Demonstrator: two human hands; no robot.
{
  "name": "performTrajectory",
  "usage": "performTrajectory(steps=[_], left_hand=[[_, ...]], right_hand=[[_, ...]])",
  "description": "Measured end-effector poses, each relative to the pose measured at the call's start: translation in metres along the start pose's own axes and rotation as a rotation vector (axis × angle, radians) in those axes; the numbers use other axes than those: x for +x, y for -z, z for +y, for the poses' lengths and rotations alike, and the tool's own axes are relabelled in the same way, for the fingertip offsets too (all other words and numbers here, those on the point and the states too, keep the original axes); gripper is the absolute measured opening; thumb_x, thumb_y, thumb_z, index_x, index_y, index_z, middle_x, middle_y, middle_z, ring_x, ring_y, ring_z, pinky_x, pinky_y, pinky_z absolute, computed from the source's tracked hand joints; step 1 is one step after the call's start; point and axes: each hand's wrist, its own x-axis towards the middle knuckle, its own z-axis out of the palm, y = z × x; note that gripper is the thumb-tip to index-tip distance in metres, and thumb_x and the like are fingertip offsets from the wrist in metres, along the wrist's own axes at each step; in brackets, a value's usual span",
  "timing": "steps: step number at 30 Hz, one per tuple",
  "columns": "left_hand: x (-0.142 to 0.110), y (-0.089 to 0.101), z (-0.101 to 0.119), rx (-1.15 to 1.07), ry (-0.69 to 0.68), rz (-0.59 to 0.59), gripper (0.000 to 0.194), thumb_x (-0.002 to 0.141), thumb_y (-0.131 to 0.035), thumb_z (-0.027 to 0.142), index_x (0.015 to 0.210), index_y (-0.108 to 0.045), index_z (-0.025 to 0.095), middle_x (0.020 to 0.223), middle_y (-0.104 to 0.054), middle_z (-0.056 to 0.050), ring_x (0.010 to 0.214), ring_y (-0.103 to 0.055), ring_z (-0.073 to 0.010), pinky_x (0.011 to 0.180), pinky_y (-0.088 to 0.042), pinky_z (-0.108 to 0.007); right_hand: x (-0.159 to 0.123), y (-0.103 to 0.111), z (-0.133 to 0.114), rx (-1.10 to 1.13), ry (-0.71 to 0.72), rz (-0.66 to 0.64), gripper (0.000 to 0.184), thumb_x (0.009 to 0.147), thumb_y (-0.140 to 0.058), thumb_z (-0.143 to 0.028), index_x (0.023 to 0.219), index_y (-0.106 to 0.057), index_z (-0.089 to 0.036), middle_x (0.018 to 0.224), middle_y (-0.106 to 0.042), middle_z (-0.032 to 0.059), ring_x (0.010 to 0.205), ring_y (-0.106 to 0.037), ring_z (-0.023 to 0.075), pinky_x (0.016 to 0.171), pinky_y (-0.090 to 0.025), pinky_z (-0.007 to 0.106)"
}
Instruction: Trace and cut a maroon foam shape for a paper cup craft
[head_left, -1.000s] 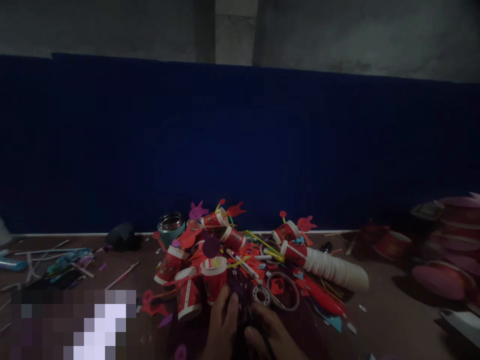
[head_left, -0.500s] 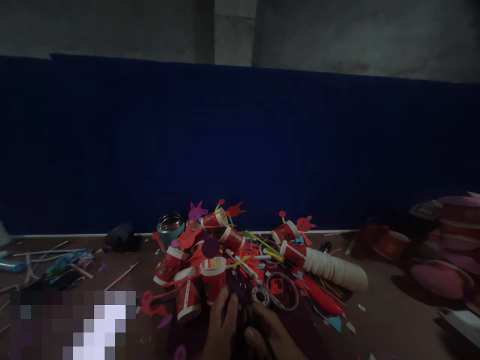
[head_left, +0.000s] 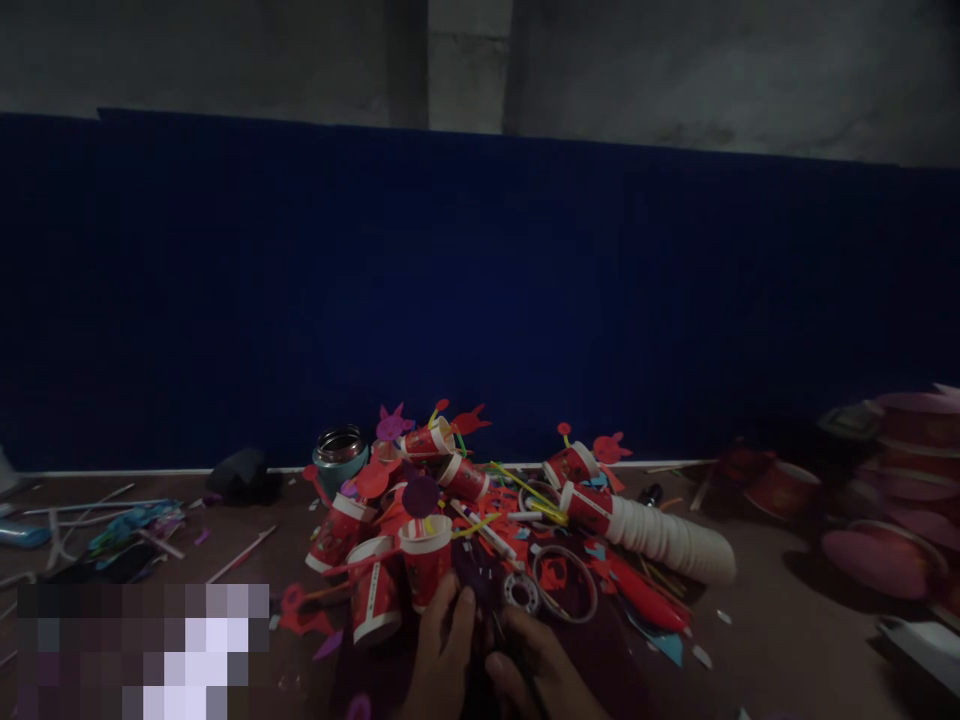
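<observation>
My left hand (head_left: 442, 645) is closed at the bottom centre, thumb and fingers pinching a dark purple sheet (head_left: 474, 572) that looks like paper or felt. Close by on the right, my right hand (head_left: 541, 660) curls around a dark tool, which looks like scissors (head_left: 498, 628); most of it is hidden in shadow and by the fingers. Just left of my left hand stands a red paper cup (head_left: 426, 570) with a white rim. Another red cup (head_left: 376, 598) leans beside it. A white tape roll (head_left: 520, 593) lies beyond my right hand.
Behind the hands is a heap of decorated red cups, red scraps and yellow straws. A stack of paper cups (head_left: 671, 538) lies on its side to the right. A teal jar (head_left: 340, 460) stands near the blue wall panel (head_left: 480, 300). Red bowls (head_left: 919, 455) are stacked far right.
My right thumb has shifted slightly left, with the fingers still around the dark tool. My left hand keeps its pinch. The whole view has drifted very slightly.
</observation>
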Motion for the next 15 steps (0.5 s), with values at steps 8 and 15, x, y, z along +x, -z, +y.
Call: performTrajectory(steps=[8, 15], left_hand=[[0.0023, -0.0023, 0.0002, -0.01, 0.049, 0.005, 0.044, 0.063, -0.068, 0.044, 0.101, -0.061, 0.022, 0.124, -0.057, -0.006, 0.121, -0.043, -0.0251, 0.099, -0.037, -0.031], [0.0081, -0.0038, -0.0017, -0.029, 0.062, 0.036, 0.049, 0.059, -0.07, 0.047, 0.1, -0.061, 0.02, 0.118, -0.06, -0.008, 0.116, -0.048, -0.0263, 0.096, -0.04, -0.032]], right_hand=[[0.0017, 0.0001, -0.0001, 0.001, -0.031, 0.023, 0.046, 0.062, -0.065, -0.061, 0.075, -0.054, -0.018, 0.065, -0.048, -0.0027, 0.058, -0.044, 0.0104, 0.054, -0.039, 0.021], [0.007, 0.0028, -0.0037, -0.066, -0.054, -0.04, 0.042, 0.063, -0.067, -0.056, 0.068, -0.047, -0.019, 0.057, -0.042, -0.0065, 0.05, -0.037, 0.0073, 0.045, -0.031, 0.018]])
